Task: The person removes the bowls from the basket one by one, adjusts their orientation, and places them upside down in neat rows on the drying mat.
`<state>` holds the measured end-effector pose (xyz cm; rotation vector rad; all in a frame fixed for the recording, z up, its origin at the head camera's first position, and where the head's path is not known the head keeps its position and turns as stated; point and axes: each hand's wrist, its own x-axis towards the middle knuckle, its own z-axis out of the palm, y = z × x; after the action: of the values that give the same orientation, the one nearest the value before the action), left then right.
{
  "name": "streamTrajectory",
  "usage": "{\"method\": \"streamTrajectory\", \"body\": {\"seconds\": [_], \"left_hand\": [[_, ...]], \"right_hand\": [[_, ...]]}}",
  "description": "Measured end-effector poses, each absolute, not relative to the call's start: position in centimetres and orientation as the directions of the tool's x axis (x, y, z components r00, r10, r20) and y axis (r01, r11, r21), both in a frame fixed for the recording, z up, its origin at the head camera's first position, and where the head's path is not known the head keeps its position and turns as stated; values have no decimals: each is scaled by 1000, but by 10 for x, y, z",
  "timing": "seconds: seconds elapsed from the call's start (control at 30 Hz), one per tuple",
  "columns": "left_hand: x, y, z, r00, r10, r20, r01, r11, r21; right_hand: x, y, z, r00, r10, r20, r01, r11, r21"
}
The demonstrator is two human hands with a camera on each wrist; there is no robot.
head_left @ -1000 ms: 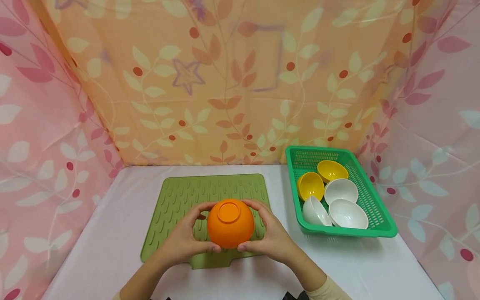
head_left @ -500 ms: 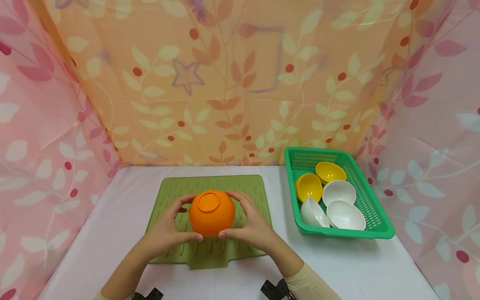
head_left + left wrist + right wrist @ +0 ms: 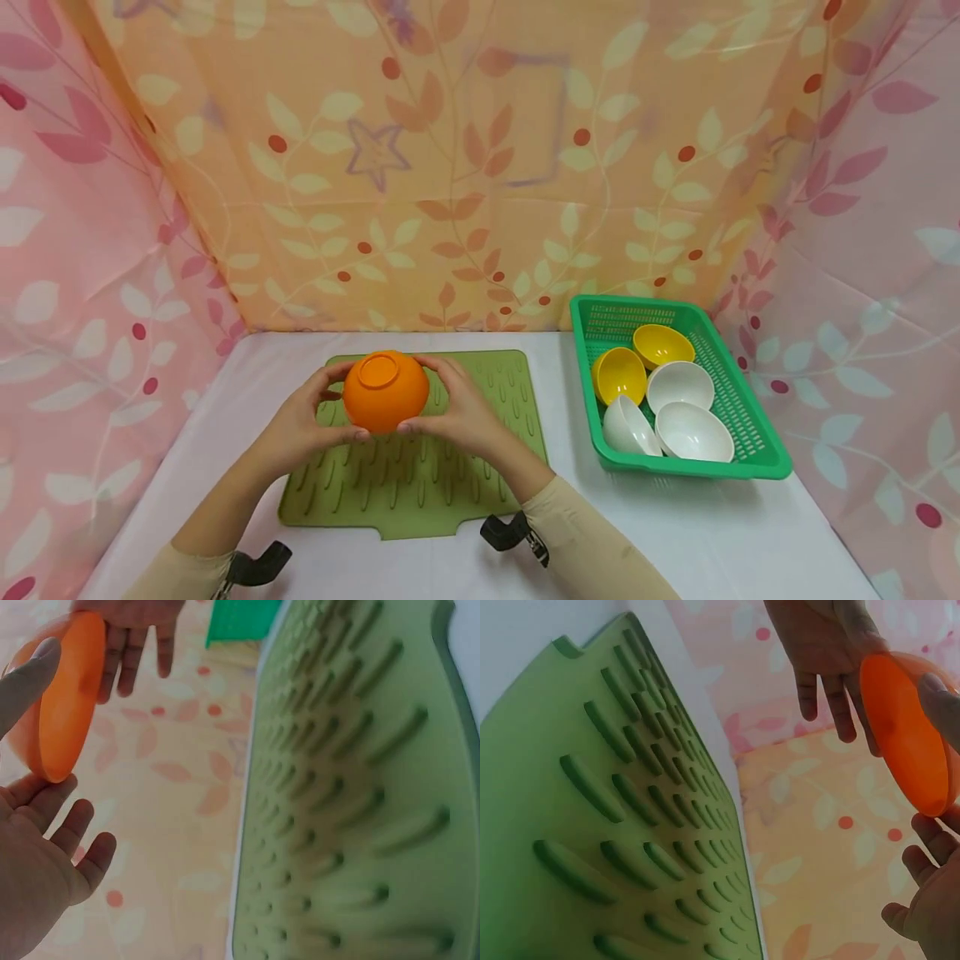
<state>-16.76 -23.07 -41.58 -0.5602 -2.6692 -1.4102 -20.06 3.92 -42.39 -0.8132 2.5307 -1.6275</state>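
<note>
An orange bowl [image 3: 386,390] is held upside down between both hands, just above the far left part of a green ribbed mat [image 3: 420,483]. My left hand [image 3: 318,417] grips its left side and my right hand [image 3: 453,408] grips its right side, thumbs at the near rim. In the left wrist view the orange bowl [image 3: 64,705] shows edge-on above the mat [image 3: 360,787], clear of it. The right wrist view shows the same bowl [image 3: 904,735] with my left hand [image 3: 817,645] behind it and the mat [image 3: 592,825] below.
A green basket [image 3: 757,467] stands at the right on the white table [image 3: 675,533], holding two yellow bowls [image 3: 618,373] and three white bowls [image 3: 693,432]. Patterned cloth walls close in the back and both sides.
Both hands have carried the orange bowl leftward and away from me, from over the mat's near middle to its far left part. The basket and its bowls have not moved.
</note>
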Motion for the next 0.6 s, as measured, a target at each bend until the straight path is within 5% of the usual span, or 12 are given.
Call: {"method": "streamTrajectory", "body": {"seconds": [0.6], "left_hand": [[-241,-272,-443,-939,294,177,328,617,715]], "right_hand": [[-269,-7,-448,-879,-439,186,-395,452,-800]]}}
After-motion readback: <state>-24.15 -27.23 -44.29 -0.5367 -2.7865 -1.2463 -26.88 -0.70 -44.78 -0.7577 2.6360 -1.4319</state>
